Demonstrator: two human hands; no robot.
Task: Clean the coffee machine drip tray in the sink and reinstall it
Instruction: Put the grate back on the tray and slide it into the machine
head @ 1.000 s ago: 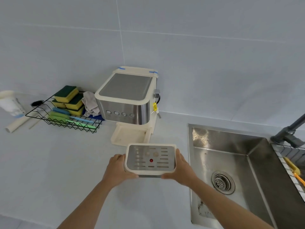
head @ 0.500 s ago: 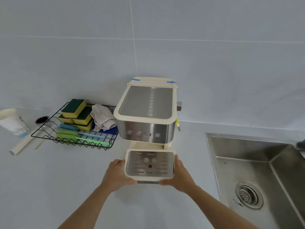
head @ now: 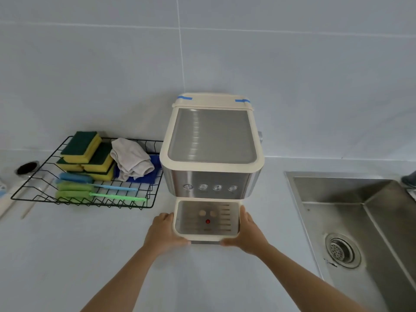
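Note:
The cream drip tray [head: 207, 236], with a slotted metal grate and a red dot in its middle, sits at the foot of the cream and steel coffee machine [head: 211, 143], directly under its button panel. My left hand [head: 163, 233] grips the tray's left side and my right hand [head: 247, 233] grips its right side. The tray's back edge touches the machine's front. The steel sink [head: 337, 199] lies to the right, with a round drain [head: 342, 249].
A black wire rack [head: 33, 194] at the left holds several green and yellow sponges [head: 81, 144], a grey cloth [head: 130, 158], and blue and green brushes [head: 74, 185]. A small round metal piece [head: 27, 167] lies beyond the rack. White tiled wall behind.
Both hands have carried the drip tray from beside the sink leftward and forward into the machine's base. The view has swung left, so the machine is now centred.

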